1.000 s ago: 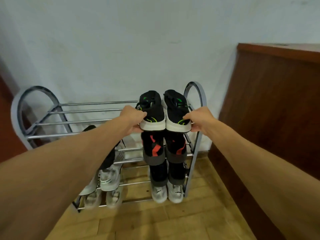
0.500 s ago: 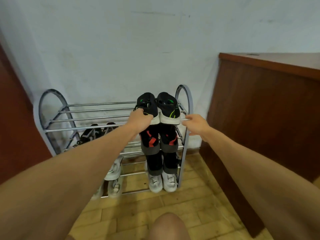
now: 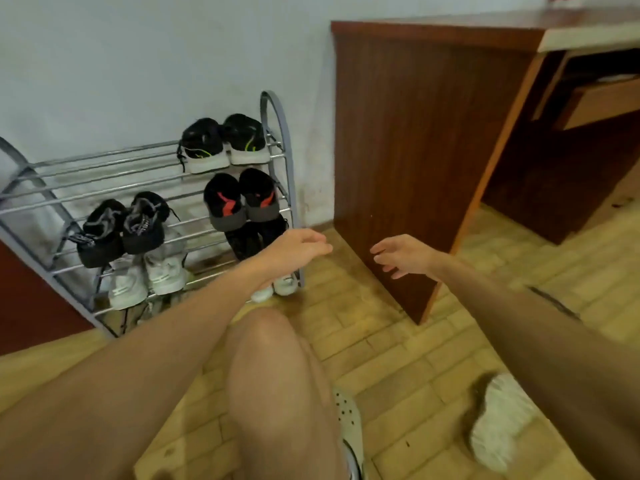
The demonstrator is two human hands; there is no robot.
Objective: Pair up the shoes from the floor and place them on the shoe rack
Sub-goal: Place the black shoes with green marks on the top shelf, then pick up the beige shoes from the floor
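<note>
A metal shoe rack (image 3: pixel 104 159) stands against the wall at left. On its top shelf at the right sits a black pair with green marks and white soles (image 3: pixel 225 142). Below it rests a black pair with red marks (image 3: pixel 240 199). A dark pair (image 3: pixel 121 226) and a white pair (image 3: pixel 149 275) fill the lower left. My left hand (image 3: pixel 298 244) hovers in front of the rack's right end, fingers loosely apart, holding nothing. My right hand (image 3: pixel 401 254) is open beside the wooden cabinet. A white shoe (image 3: pixel 498 420) lies on the floor at lower right, partly behind my right forearm.
A brown wooden cabinet (image 3: pixel 415 150) stands right of the rack, with a desk opening further right. My knee (image 3: pixel 277 375) and a grey clog (image 3: pixel 349 424) on my foot fill the lower middle. The floor is tan brick-pattern tile. A dark red panel borders the far left.
Both hands have let go of the black-and-green pair on the top shelf and pulled back. The view has swung right and down, bringing the knee and the white floor shoe into sight.
</note>
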